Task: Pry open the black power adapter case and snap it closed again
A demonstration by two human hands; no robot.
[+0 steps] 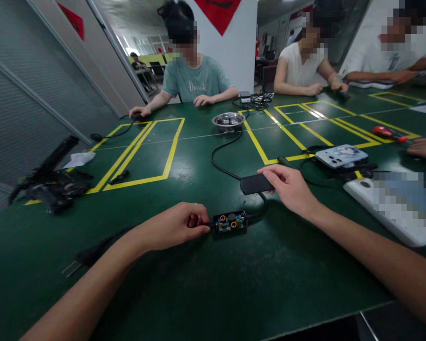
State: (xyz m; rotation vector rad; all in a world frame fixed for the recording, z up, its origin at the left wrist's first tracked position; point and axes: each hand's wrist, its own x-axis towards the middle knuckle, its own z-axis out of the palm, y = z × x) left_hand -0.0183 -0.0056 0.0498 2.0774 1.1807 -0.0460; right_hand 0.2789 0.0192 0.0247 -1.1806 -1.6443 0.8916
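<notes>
An opened black power adapter case [230, 233] lies on the green table, its circuit board [230, 221] with copper-wound coils facing up. At its left end my left hand [177, 225] is closed, fingers pinching the black power cord where it enters the case. My right hand [290, 187] grips a flat black plastic cover [256, 183] by its right end, held above and apart from the case. From the case's right end a black cable [261, 208] curves up behind the cover. A two-pin plug [78, 261] rests left of my left forearm.
A metal bowl [228, 122] with small parts stands further back. Black cover pieces [60, 187] are piled at left. A phone [341, 155], a white power strip [379, 213] and a red screwdriver [389, 133] lie right. Several people sit across the table, one hand [141, 112] on a black object.
</notes>
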